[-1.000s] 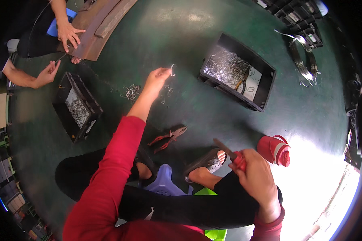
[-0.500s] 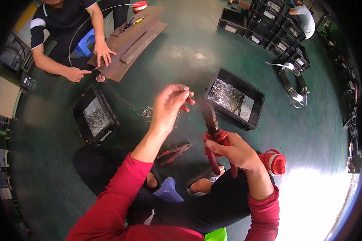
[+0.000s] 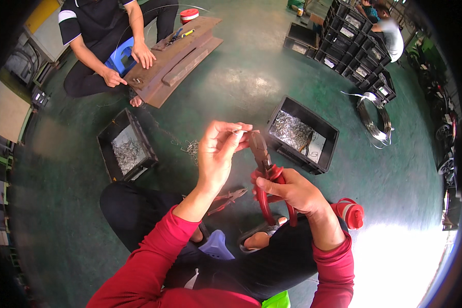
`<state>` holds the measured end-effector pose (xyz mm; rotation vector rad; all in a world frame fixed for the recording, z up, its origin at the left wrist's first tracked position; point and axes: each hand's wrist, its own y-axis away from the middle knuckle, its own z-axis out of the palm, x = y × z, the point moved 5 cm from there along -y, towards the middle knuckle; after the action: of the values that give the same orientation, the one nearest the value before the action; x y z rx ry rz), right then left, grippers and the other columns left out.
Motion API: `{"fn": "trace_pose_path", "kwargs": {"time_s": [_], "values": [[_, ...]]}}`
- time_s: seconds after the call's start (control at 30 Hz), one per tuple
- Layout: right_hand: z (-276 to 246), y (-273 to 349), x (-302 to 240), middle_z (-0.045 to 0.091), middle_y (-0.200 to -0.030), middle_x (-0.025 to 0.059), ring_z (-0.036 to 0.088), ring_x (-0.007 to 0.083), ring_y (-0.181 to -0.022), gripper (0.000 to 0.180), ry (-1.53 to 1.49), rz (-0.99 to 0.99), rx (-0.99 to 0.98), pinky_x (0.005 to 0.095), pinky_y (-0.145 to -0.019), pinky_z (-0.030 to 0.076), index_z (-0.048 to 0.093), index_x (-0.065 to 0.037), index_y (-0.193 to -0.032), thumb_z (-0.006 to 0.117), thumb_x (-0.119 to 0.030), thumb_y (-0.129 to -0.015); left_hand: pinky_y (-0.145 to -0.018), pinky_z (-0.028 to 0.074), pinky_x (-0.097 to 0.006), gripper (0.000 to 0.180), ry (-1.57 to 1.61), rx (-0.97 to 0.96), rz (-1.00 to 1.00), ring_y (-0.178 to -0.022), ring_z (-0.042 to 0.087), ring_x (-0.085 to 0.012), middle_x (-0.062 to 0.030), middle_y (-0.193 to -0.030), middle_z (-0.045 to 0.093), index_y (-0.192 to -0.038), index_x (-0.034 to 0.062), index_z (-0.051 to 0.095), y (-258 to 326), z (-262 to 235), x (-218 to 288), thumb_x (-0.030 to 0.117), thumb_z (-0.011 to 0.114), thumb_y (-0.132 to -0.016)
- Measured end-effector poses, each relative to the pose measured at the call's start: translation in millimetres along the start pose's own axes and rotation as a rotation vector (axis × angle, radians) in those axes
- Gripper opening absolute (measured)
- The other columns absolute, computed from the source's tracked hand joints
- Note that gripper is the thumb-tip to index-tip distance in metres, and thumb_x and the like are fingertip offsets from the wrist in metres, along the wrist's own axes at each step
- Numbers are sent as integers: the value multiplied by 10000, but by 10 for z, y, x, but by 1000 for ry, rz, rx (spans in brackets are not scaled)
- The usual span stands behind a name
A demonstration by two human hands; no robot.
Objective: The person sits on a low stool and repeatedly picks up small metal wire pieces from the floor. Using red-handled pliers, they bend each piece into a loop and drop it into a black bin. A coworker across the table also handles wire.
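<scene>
1. While your left hand (image 3: 216, 156) pinches a wire piece (image 3: 244, 132) above the floor (image 3: 231, 87), left of the black crate (image 3: 332, 148)'s edge, your right hand (image 3: 297, 191) holds the pliers (image 3: 262, 157) by their handles.
2. Likely light and springy, the wire piece suits fingertips near its end.

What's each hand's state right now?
Left hand: closed, pinching a small wire piece between thumb and fingers.
Right hand: closed around red-handled pliers.

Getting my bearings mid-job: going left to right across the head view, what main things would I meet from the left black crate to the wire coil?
Left black crate → small heap of wire pieces → left hand → raised red-handled pliers → wire coil.
</scene>
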<state>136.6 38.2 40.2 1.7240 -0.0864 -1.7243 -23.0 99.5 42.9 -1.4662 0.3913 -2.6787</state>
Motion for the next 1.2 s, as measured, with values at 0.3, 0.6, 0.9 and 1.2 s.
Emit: {"fn": "trace_pose_path", "kwargs": {"time_s": [0.3,0.6,0.9,1.2], "values": [[-3,171,-231,655,-771,167,645,262,-728,312,576,-106,350,354,-709,490,630,-1,-968,702,-286,-862,-851,528,-340,304,-343,-121,-240,-1043,637,-221,-136,-1140,638,-1196,-2,593,-251,-289,442,210,514,-993],[69,108,-224,645,-735,151,600,209,-651,254,533,-63,298,334,-667,478,630,12,-931,701,-224,-870,-524,464,-219,260,-579,-371,-431,-635,599,-77,-41,-811,650,-1182,31,650,-6,-164,516,159,534,-988],[98,44,-219,628,-684,138,572,192,-603,203,571,-255,321,326,-634,469,624,14,-934,694,-164,-868,-457,360,-209,280,-527,-289,-452,-503,446,-34,10,-605,520,-1200,15,627,113,-108,410,114,448,-1010],[111,16,-249,571,-687,86,489,116,-645,170,733,-204,436,297,-638,458,594,8,-901,703,-113,-852,-428,335,-208,272,-474,-227,-515,-463,423,-27,9,-588,517,-1179,4,625,206,-82,354,108,444,-1005]]}}
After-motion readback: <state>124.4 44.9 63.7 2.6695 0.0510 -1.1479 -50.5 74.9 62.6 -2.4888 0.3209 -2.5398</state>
